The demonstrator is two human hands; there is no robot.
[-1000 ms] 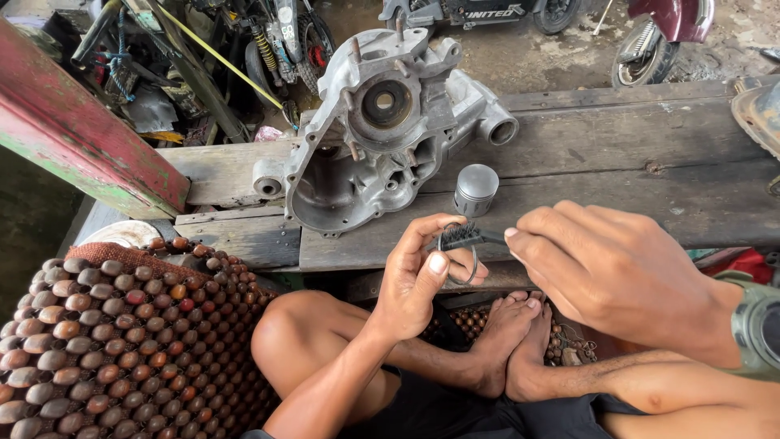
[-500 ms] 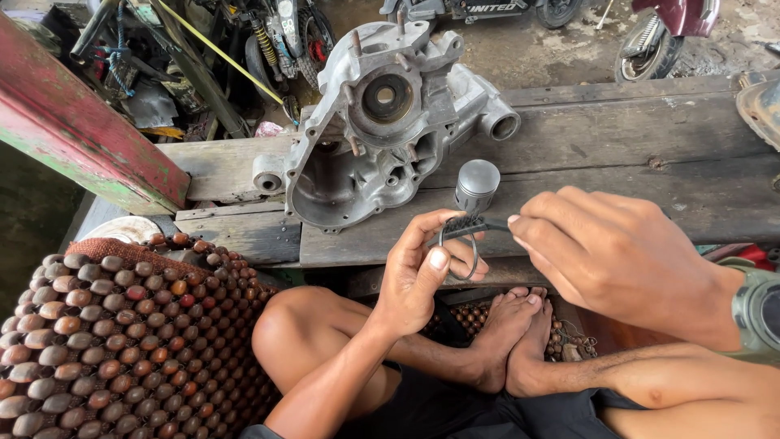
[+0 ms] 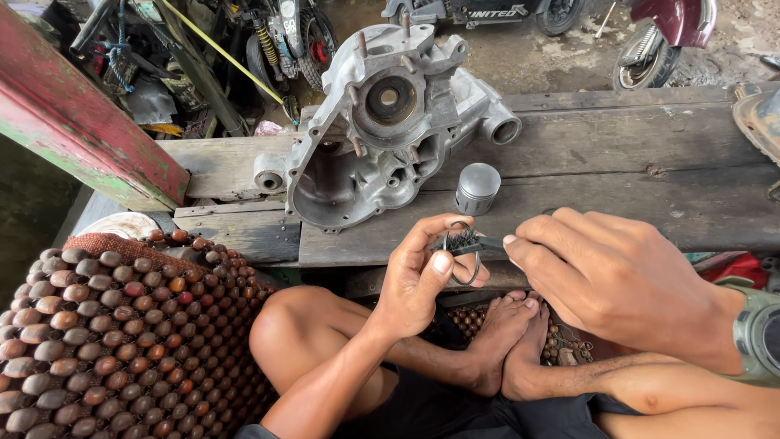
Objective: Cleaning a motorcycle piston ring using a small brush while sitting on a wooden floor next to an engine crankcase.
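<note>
- Nearest, the person's crossed legs and bare feet (image 3: 512, 341) rest on a mat of brown wooden beads (image 3: 106, 333), which spreads to the near left.
- Just above the feet, the left hand (image 3: 422, 276) pinches a thin metal ring (image 3: 465, 256) between thumb and fingertips, holding it upright.
- The right hand (image 3: 617, 280), coming in from the right, grips a small dark brush (image 3: 470, 242); its bristles touch the top of the ring. A grey watch (image 3: 760, 333) sits on that wrist.
- Beyond the hands lies a weathered plank bench (image 3: 650, 171).
- On it, just beyond the ring, stands a small grey piston (image 3: 477, 189), upright.
- Left of the piston and further off, a large aluminium crankcase (image 3: 382, 122) leans on the bench, its open side facing the viewer.
- At the far left, a red-painted beam (image 3: 73, 122) slants.
- Farthest, motorbikes (image 3: 650, 32) and parts stand on dirt ground.
</note>
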